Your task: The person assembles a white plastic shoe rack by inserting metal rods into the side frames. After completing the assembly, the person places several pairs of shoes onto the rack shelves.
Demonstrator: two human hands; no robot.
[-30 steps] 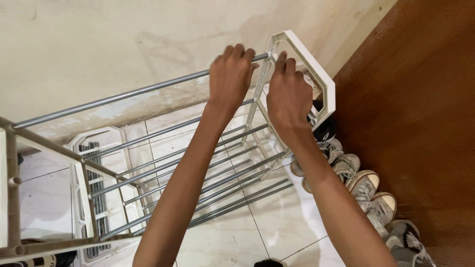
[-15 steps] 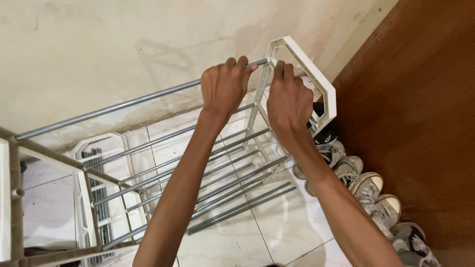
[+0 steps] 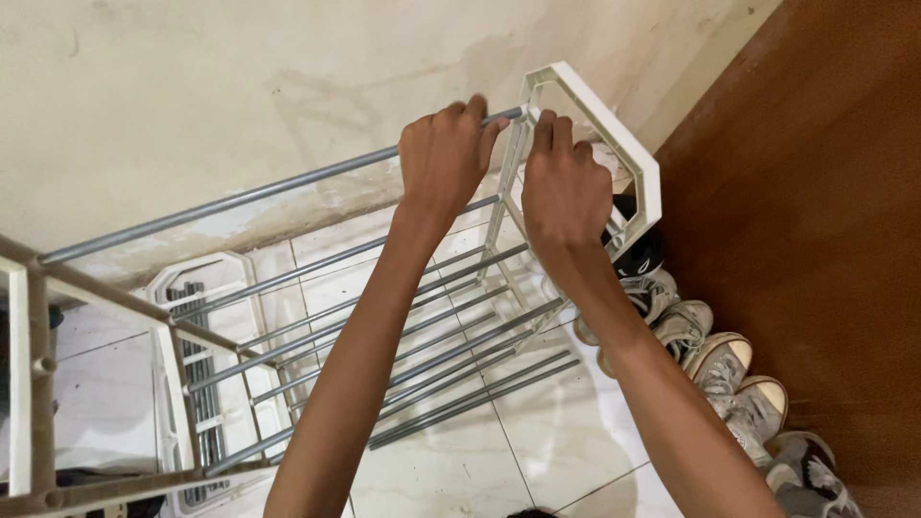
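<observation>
Here the left hand is clamped around the long grey metal rod, right beside the white plastic hexagonal end frame (top of the rack), which the right hand grips; worn grey sneakers lie below the right forearm.

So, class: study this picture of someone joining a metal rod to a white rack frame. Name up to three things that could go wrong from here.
1. The left hand grips the rod right beside the frame, where the right hand sits; fingers could get pinched at the joint.
2. The rack looks half-built and tilted; pushing might tip it against the wall.
3. The shoes lie close beside it; a slipping frame could land on them.
</observation>
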